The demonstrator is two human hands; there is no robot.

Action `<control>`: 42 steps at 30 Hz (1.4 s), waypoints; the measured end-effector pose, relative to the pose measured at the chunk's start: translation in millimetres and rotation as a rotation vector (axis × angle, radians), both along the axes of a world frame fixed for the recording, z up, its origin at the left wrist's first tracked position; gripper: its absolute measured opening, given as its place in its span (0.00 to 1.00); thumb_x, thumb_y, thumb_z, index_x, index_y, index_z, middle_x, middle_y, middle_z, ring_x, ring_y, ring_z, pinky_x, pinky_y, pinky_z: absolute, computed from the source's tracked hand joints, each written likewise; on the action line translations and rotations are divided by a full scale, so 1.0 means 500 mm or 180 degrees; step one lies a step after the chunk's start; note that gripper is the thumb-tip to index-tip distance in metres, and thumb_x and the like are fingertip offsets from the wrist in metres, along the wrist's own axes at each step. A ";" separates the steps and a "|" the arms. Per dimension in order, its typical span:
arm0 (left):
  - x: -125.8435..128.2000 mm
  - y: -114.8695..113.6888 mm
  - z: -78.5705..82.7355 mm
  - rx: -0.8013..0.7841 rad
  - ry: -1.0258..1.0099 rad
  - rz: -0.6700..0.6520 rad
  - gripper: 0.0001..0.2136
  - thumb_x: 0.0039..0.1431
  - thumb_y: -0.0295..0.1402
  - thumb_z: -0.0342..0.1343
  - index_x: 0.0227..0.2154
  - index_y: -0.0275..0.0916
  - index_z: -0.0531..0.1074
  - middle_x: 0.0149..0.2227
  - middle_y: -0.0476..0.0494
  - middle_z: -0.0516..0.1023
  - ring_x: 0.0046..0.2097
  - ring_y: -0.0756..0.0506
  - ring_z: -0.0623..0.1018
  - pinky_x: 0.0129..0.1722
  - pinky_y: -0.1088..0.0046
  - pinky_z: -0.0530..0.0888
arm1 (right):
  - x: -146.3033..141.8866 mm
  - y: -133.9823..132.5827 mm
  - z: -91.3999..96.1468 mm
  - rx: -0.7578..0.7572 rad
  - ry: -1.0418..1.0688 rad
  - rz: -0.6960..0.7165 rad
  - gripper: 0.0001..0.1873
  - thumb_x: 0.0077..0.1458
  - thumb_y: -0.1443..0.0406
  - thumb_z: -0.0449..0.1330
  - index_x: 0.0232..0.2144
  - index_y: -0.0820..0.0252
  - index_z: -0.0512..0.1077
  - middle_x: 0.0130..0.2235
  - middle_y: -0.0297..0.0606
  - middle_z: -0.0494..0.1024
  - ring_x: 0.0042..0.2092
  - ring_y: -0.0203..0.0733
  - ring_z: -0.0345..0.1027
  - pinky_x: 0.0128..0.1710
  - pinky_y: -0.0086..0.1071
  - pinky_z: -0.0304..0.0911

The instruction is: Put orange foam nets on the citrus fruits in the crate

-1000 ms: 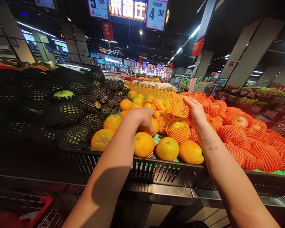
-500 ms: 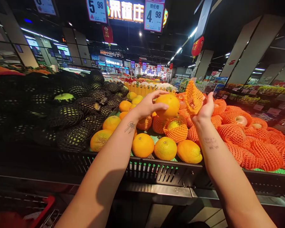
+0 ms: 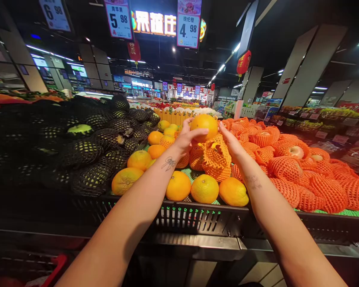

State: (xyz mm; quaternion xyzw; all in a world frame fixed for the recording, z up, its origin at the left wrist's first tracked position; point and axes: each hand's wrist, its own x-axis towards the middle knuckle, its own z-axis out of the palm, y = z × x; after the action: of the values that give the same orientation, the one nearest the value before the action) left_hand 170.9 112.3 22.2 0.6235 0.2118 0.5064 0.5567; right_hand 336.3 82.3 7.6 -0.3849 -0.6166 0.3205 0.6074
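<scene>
My left hand (image 3: 186, 138) grips a bare orange (image 3: 204, 126) and holds it above the fruit pile, thumb across its near side. Just right of that orange is my right hand (image 3: 229, 140), its fingers stretched toward the fruit; whether the fingertips touch it I cannot tell. Below and between the hands is an orange foam net sleeve (image 3: 217, 157) with a ragged open mouth, apparently resting on the pile. Along the front of the black crate (image 3: 197, 217) sit several loose oranges, among them a greenish-yellow one (image 3: 205, 189).
Fruit in black foam nets (image 3: 92, 151) is heaped to the left. On the right lies a pile of apples in red-orange foam nets (image 3: 305, 171). Price signs (image 3: 189, 30) hang overhead. Part of a red cart (image 3: 55, 271) shows at lower left.
My right hand has moved left and closer to the orange. The foam sleeve, upright in that hand before, is now lower, over the pile. The orange has shifted slightly left.
</scene>
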 end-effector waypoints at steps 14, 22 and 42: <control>-0.023 0.033 -0.025 0.2005 0.1825 0.0938 0.38 0.39 0.35 0.66 0.56 0.39 0.58 0.54 0.35 0.72 0.53 0.35 0.75 0.53 0.59 0.71 | 0.023 -0.011 0.005 0.0940 -0.1187 -0.0585 0.38 0.37 0.49 0.76 0.51 0.51 0.72 0.56 0.39 0.74 0.58 0.54 0.66 0.63 0.50 0.57; -0.025 0.022 -0.015 0.1662 0.1842 0.1541 0.39 0.38 0.33 0.70 0.54 0.39 0.58 0.54 0.35 0.71 0.53 0.34 0.73 0.53 0.56 0.71 | 0.043 0.016 -0.005 0.0860 -0.0839 -0.0678 0.40 0.34 0.58 0.77 0.52 0.54 0.74 0.59 0.42 0.72 0.62 0.54 0.63 0.65 0.50 0.55; -0.030 0.011 -0.019 0.1314 0.2106 -0.0290 0.43 0.38 0.31 0.66 0.60 0.43 0.56 0.59 0.36 0.68 0.56 0.36 0.74 0.54 0.58 0.72 | 0.059 0.021 0.019 0.0927 0.0845 -0.1099 0.24 0.53 0.45 0.60 0.46 0.50 0.71 0.53 0.38 0.75 0.56 0.49 0.70 0.51 0.42 0.70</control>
State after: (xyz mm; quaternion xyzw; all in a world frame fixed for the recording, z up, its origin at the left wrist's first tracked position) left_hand 155.9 118.0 12.8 0.8608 0.2456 0.2847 0.3431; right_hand 365.6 93.0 17.2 -0.3475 -0.4963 0.1677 0.7777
